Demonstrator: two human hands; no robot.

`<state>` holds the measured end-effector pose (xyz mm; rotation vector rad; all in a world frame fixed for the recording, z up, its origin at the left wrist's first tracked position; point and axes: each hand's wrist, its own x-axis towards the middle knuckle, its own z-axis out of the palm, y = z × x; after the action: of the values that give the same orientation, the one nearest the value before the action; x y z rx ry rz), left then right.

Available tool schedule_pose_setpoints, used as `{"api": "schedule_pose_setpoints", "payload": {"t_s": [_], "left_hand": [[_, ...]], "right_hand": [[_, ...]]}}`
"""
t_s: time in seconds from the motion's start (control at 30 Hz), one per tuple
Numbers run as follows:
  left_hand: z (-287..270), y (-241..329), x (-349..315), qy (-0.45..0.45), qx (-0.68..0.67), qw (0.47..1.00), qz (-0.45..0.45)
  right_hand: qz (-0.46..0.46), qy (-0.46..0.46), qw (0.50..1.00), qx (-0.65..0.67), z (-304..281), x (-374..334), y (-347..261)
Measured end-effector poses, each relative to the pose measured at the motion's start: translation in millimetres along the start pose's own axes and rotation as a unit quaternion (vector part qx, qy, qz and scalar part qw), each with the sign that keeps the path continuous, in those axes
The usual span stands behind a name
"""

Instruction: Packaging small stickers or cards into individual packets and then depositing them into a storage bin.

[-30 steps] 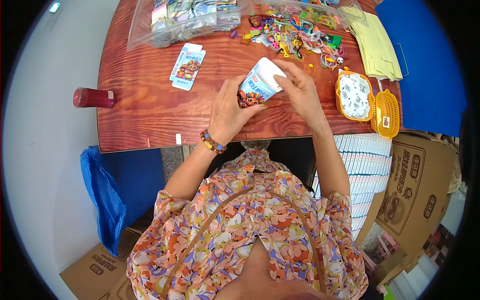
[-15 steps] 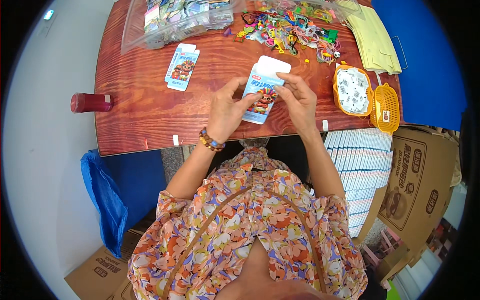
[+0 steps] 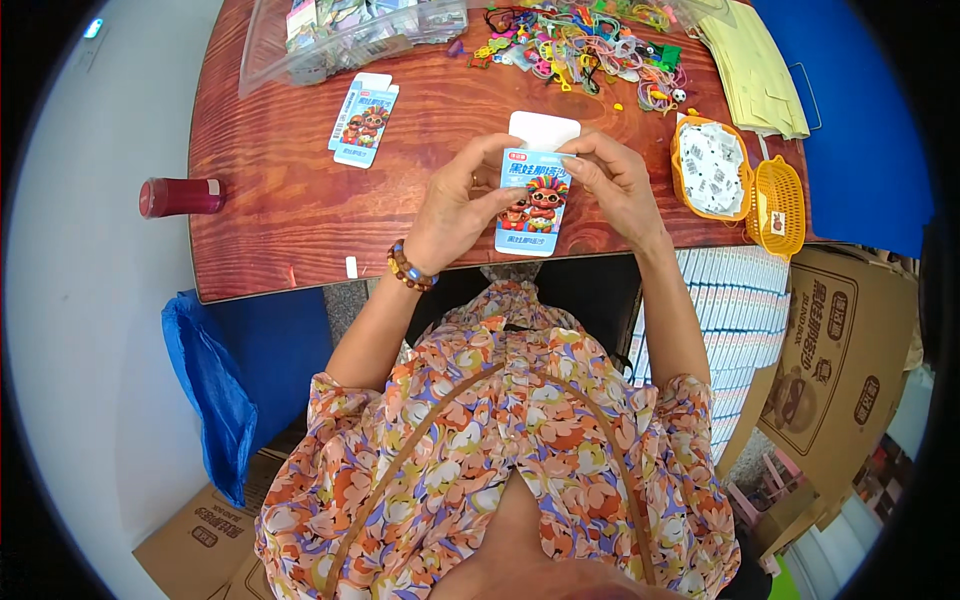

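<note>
Between my two hands, at the near edge of the wooden table [image 3: 290, 215], is a small light-blue printed carton [image 3: 533, 205] with a white flap sticking up at its far end. My left hand [image 3: 463, 195] grips its left side, thumb across the printed front. At its upper right corner, my right hand [image 3: 615, 180] pinches the edge near the flap with thumb and fingers. A second carton [image 3: 363, 122] of the same kind lies flat farther left, its flap pointing away.
Clear plastic bin [image 3: 370, 48] of small packets, far left. Colourful trinkets [image 3: 590, 55] heap at the back. Yellow sheets [image 3: 755, 80], a basket of white sachets [image 3: 710, 168] and another yellow basket [image 3: 778, 215] sit right. A red-capped bottle [image 3: 180, 197] is left; stacked cartons [image 3: 730, 320] stand below right.
The carton in my hands has turned more upright and shifted slightly right. My right hand has moved a little to the right, still at its upper corner.
</note>
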<state>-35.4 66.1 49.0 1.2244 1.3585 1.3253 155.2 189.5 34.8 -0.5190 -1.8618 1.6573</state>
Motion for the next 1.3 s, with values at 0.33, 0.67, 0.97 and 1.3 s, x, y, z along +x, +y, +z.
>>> {"api": "schedule_pose_setpoints", "payload": {"t_s": [0.33, 0.67, 0.97, 1.3], "left_hand": [[8, -2, -12, 0.022, -0.034, 0.999, -0.011], [11, 4, -17, -0.022, -0.081, 0.996, -0.015], [11, 3, -16, -0.034, -0.034, 0.999, -0.001], [13, 6, -13, -0.038, 0.039, 0.998, -0.032]], "right_hand": [[0.070, 0.105, 0.992, 0.018, 17, -2, -43], [0.169, -0.024, 0.983, 0.065, -10, 3, -49], [0.146, -0.076, 0.984, -0.070, -17, 5, -62], [0.042, -0.078, 0.963, -0.254, -7, -3, -72]]}}
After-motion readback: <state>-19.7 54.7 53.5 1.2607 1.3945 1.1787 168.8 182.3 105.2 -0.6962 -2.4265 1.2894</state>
